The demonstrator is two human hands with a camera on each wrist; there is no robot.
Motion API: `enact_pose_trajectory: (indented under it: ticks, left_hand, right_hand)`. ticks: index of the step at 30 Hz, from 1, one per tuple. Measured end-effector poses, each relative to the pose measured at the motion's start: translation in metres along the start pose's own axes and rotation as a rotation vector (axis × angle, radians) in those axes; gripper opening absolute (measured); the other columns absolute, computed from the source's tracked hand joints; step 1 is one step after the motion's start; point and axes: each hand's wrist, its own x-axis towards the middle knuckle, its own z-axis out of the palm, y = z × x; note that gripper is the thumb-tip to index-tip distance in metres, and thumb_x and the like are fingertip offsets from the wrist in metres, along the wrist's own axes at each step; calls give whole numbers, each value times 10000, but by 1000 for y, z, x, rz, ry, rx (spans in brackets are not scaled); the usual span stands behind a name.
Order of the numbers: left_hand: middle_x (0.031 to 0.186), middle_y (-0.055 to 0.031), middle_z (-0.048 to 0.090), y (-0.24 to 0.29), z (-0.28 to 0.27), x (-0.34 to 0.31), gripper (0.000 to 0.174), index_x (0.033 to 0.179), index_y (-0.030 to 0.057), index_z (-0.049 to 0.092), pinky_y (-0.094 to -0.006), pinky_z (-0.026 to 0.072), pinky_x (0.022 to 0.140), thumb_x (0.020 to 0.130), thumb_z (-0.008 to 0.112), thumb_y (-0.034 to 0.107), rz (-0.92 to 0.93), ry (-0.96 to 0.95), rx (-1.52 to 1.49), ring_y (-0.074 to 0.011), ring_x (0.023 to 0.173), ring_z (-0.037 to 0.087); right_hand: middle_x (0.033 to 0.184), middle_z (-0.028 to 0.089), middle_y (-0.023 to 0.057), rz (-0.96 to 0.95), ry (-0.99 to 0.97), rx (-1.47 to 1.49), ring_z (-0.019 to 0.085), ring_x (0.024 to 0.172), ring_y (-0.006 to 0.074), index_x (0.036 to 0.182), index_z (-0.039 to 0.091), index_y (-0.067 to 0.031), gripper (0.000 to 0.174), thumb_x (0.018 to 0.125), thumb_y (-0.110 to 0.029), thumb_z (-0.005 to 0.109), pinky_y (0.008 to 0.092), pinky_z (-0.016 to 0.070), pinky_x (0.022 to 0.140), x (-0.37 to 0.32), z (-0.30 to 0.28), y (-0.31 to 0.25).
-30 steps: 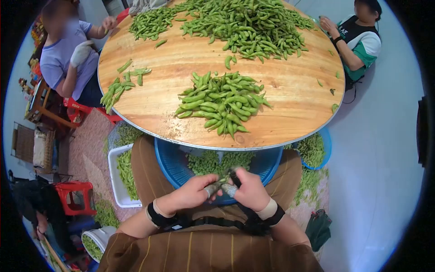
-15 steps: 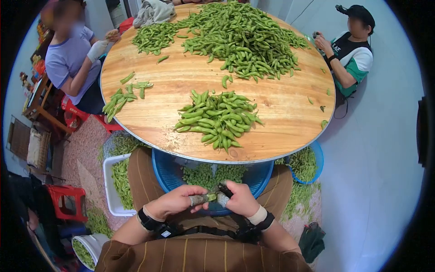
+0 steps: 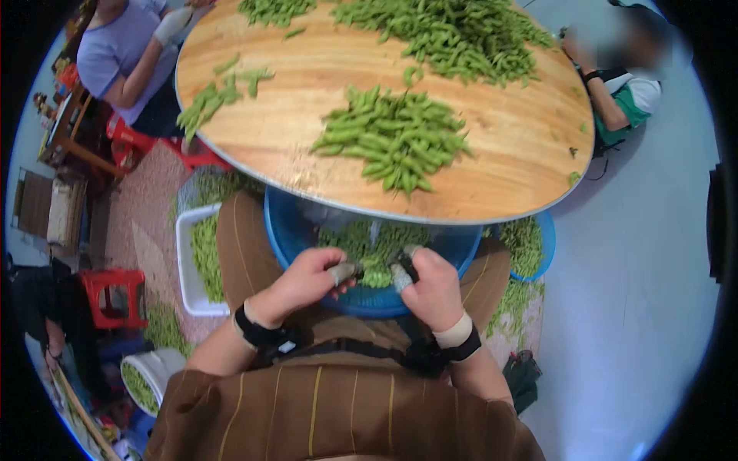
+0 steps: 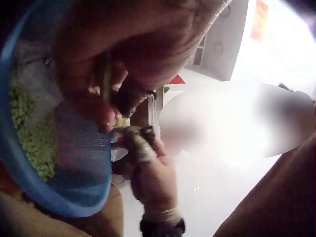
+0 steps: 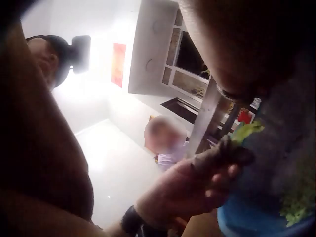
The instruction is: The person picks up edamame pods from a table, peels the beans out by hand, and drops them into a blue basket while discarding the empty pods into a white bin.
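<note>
Both hands work over a blue basin (image 3: 275, 238) on the lap, with shelled green beans (image 3: 350, 237) inside. My left hand (image 3: 307, 278), thumb wrapped in grey tape, is over the basin's near left part. In the right wrist view it pinches a green soybean pod (image 5: 247, 130) between thumb and forefinger. Opposite, a small gap away, is my right hand (image 3: 434, 288), fingers bent, with grey wrapping on the thumb and something black at the forefinger. I cannot tell whether anything lies between its fingertips. In the left wrist view the right hand (image 4: 154, 180) sits just below the left.
A round wooden table (image 3: 261, 115) stands in front, bearing a near heap of pods (image 3: 392, 142) and a larger far heap (image 3: 461, 38). A white tub (image 3: 184, 261) stands left, a blue tub (image 3: 550, 246) right. Two people sit at the table's sides. A red stool (image 3: 115, 288) is at left.
The head view has tilted, so the table sits higher in it. My hands, together around a pod half a second ago, have drawn slightly apart.
</note>
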Motion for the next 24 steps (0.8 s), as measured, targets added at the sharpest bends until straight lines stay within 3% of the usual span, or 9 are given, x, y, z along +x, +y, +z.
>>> enact_pose_trajectory:
  ticks: [5, 6, 7, 9, 10, 13, 17, 20, 24]
  left_hand:
    - [783, -28, 634, 2, 14, -2, 106, 911, 0, 601, -251, 464, 575, 894, 516, 62, 147, 57, 180, -75, 672, 555]
    - [785, -99, 642, -1, 14, -2, 132, 935, -3, 597, -322, 482, 611, 820, 533, 4, 284, 133, 434, -189, 680, 606]
    - [785, -99, 642, -2, 15, -4, 132, 935, -3, 597, -322, 482, 611, 820, 533, 4, 283, 138, 432, -189, 680, 606]
    - [825, -192, 621, 0, 16, -7, 220, 954, -5, 596, -390, 486, 677, 743, 540, -25, 522, 125, 677, -348, 767, 614]
    - [875, -234, 600, 4, 16, -9, 266, 964, -7, 596, -421, 478, 725, 704, 546, -18, 482, 71, 646, -427, 851, 571]
    - [884, -229, 602, 3, 14, -8, 282, 983, -8, 593, -418, 476, 723, 705, 551, -11, 532, -32, 784, -416, 849, 579]
    - [869, -236, 610, 14, 13, -11, 242, 943, -19, 597, -448, 475, 718, 713, 524, -31, 431, -175, 604, -428, 843, 583]
    - [870, -231, 614, 27, 13, -15, 249, 964, -8, 603, -436, 478, 713, 727, 527, -26, 264, -191, 428, -416, 843, 593]
    - [874, -219, 621, 22, 13, -11, 242, 977, -3, 606, -412, 484, 710, 748, 528, -18, 399, -81, 533, -396, 831, 604]
  right_hand:
    - [752, 571, 219, 105, -177, 199, 572, 710, 414, 888, 564, 6, 224, 726, -123, 650, 419, 466, 607, -5, 15, 1]
    - [752, 571, 219, 105, -183, 200, 572, 710, 414, 888, 564, 6, 224, 726, -123, 650, 419, 466, 607, -6, 17, 3]
    - [750, 575, 222, 136, -223, 224, 574, 707, 414, 888, 563, 8, 228, 734, -134, 655, 417, 468, 606, -7, 18, 6]
    - [747, 578, 225, 157, -262, 248, 576, 705, 414, 888, 562, 9, 233, 742, -145, 659, 415, 470, 605, -8, 19, 12]
    - [748, 578, 227, 198, -316, 293, 576, 707, 415, 891, 565, 6, 236, 747, -155, 662, 415, 471, 607, -10, 20, 14]
    - [746, 575, 232, 155, -334, 287, 575, 711, 418, 860, 552, 4, 246, 742, -175, 672, 415, 474, 614, -6, 15, 7]
    - [738, 566, 223, 74, -343, 202, 571, 703, 410, 811, 513, 2, 290, 704, -201, 691, 414, 467, 611, -11, 14, 8]
    - [736, 564, 212, 68, -347, 278, 568, 697, 403, 819, 519, -2, 284, 696, -194, 689, 409, 463, 607, -5, 6, 4]
    - [734, 559, 204, -11, -376, 234, 568, 697, 399, 811, 521, -2, 255, 692, -169, 673, 409, 459, 602, 11, -5, 2]
